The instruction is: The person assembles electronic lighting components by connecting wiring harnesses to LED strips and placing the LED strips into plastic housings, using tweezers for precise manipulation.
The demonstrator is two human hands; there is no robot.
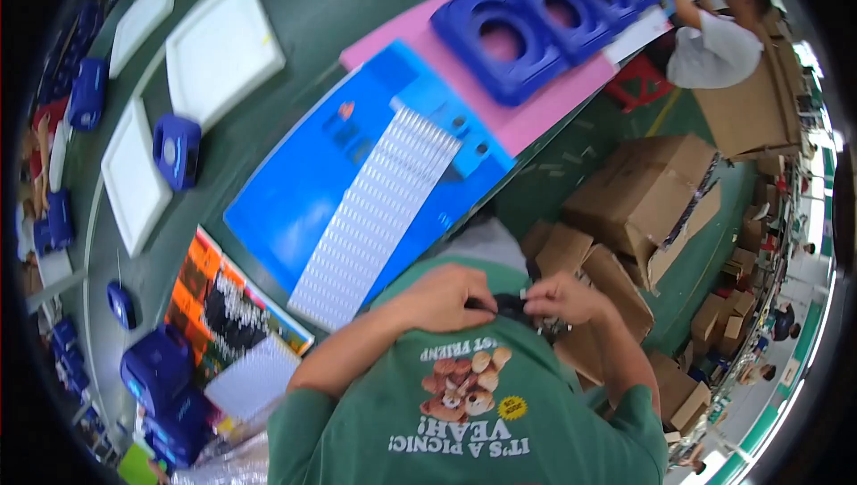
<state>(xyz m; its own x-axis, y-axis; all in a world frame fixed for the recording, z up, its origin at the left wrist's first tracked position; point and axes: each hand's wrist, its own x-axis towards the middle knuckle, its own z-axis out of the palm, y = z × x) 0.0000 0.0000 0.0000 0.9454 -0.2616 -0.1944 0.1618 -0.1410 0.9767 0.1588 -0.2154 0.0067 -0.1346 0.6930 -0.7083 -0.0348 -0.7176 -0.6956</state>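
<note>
Both of my hands are close in front of my green shirt (455, 369). My left hand (446, 298) has its fingers curled and pressed together at one end of a small dark thing (511, 305). Across from it, my right hand (564, 298) pinches at the other end, where small light or metallic bits show. The kind of thing is hidden by my fingers. Beyond my left hand, a stack of white strips with rows of small marks (375, 217) lies slantwise on a bright blue sheet (286, 181).
Blue plastic frames with round openings (502, 43) line a pink sheet (571, 96) ahead. White trays (223, 47) and blue cases (161, 364) are on the left, beside an orange and black sheet (192, 284). Cardboard boxes (638, 195) stand right. A person (719, 47) works at far right.
</note>
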